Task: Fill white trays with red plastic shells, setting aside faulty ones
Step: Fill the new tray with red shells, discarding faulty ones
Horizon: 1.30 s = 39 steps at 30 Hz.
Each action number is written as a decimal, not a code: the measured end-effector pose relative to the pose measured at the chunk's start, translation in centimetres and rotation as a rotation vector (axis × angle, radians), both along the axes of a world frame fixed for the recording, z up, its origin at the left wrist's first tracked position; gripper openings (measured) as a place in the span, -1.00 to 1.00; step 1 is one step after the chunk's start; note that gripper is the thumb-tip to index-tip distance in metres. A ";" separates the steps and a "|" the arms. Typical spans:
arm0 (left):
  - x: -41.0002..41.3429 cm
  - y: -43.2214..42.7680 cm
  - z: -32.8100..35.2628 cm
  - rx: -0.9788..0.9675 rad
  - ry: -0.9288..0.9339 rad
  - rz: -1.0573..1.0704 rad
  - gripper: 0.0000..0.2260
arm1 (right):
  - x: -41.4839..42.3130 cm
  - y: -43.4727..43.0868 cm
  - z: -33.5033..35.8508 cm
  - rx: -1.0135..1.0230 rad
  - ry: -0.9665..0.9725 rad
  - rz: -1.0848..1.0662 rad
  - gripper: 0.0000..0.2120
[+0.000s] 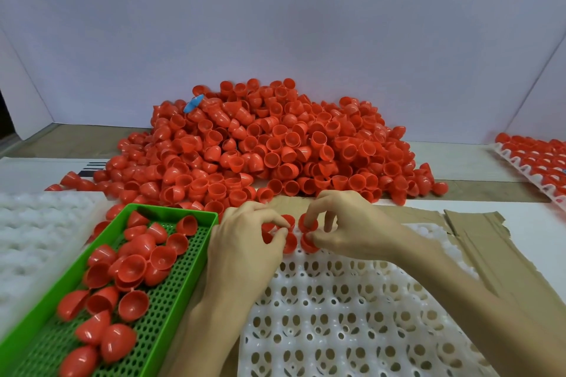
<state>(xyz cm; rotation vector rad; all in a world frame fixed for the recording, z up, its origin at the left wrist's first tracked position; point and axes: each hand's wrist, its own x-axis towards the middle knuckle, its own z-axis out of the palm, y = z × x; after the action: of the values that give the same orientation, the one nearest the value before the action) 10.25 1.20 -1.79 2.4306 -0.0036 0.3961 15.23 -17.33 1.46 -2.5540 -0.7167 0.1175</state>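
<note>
Far left, a stack of empty white trays [36, 239] sits at the table's edge. Just right of it lies a green perforated basket [171, 300], angled near to far, with loose shells [131, 266] scattered inside, some dome up, some hollow up.

At the centre, the left hand [245, 242] is over the far left corner of the white tray [352, 315], fingers curled in tight and pinching a red shell [269, 228]. A few more shells sit in the tray's far row around those fingertips; how many is hard to tell.

Beyond the hands, the big pile of red shells [269, 144] heaps against the back wall, with one blue piece [193, 102] on its far left slope.

The right hand [352, 229] is just beside the left, thumb and fingertips closed on a second red shell [307, 222] at the same far edge. The rest of the tray's pockets are bare.

A torn sheet of cardboard [477, 239] lies under the tray's right side. At the far right edge is a filled tray [536, 162], with red shells seated in rows.
</note>
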 end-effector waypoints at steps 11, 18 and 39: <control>0.3 0.0 -0.3 0.056 0.030 -0.017 -0.88 | 0.7 1.6 1.1 -0.333 -0.038 -0.021 -0.78; 0.2 -0.4 -0.3 0.050 0.058 0.029 -0.91 | 0.3 3.2 1.2 -0.488 -0.117 -0.051 -0.91; 0.2 -0.9 -0.5 0.068 0.052 0.042 -0.91 | -0.5 2.2 1.0 -0.327 -0.105 -0.095 -0.77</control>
<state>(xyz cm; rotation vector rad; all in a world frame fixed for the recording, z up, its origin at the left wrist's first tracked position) 10.45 0.25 -2.32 2.5107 0.0581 0.3570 14.69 -15.11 2.42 -2.9203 -0.6581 0.0739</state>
